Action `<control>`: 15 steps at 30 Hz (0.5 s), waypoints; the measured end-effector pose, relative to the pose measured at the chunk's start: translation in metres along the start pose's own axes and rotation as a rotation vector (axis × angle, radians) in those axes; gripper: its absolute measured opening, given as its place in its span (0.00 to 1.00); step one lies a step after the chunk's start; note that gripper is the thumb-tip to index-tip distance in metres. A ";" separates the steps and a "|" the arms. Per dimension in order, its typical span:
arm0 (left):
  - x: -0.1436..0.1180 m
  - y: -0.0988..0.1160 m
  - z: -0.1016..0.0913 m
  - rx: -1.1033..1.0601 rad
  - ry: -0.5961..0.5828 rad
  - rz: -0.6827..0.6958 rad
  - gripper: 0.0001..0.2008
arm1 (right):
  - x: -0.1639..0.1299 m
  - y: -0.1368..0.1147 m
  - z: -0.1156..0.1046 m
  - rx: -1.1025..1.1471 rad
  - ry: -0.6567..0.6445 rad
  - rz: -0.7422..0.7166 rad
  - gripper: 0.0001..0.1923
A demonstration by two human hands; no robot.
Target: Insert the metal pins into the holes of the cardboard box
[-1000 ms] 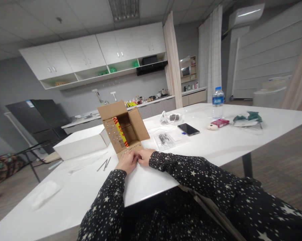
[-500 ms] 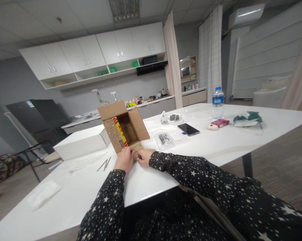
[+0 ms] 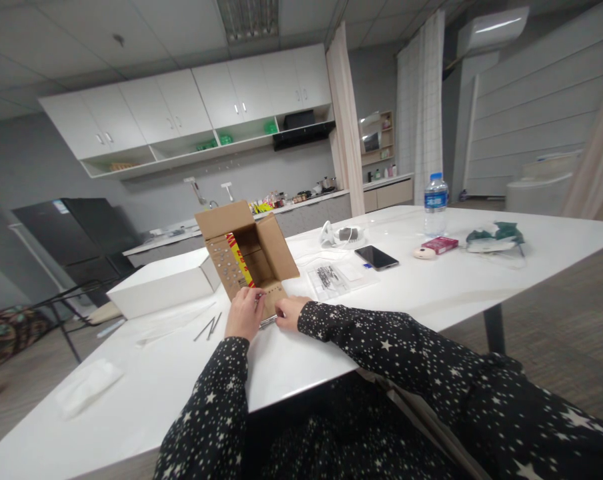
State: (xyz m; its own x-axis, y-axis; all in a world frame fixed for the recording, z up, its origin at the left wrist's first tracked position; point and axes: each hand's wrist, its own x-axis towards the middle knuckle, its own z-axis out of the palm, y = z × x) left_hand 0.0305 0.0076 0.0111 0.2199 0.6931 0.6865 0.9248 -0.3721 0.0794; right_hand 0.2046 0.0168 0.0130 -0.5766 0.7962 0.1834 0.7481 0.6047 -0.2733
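An open cardboard box [image 3: 276, 248] stands tilted on the white table, its opening facing me. Small round pieces dot its left flap [image 3: 225, 263], beside a red and yellow strip, and a row of tiny pieces lies on the near flap [image 3: 273, 303]. My left hand [image 3: 244, 313] is closed in a pinch over the near flap's left side; what its fingertips hold is too small to make out. At that flap's lower right edge, my right hand [image 3: 290, 312] has its fingers curled around the end of a slim metal rod [image 3: 268, 322].
Loose metal rods [image 3: 210, 327] and clear plastic film [image 3: 174, 323] lie left of my hands, near a long white box [image 3: 161, 283]. Toward the right are a bag of dark pieces [image 3: 327, 279], a phone [image 3: 376, 257], a water bottle [image 3: 435, 207] and a pink packet [image 3: 440, 245].
My left hand has lifted slightly off the flap's lower edge and moved a little left, its fingertips now higher. More of the metal rod shows. My right hand stays in place.
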 end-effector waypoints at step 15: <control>-0.002 -0.004 0.006 0.094 -0.032 0.045 0.12 | -0.006 -0.003 -0.006 0.000 -0.009 -0.024 0.13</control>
State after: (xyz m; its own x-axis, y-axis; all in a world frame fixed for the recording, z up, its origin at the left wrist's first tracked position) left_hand 0.0284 0.0114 0.0050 0.2707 0.6968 0.6642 0.9383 -0.3451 -0.0203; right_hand 0.2078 0.0102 0.0188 -0.5975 0.7810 0.1819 0.7337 0.6239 -0.2692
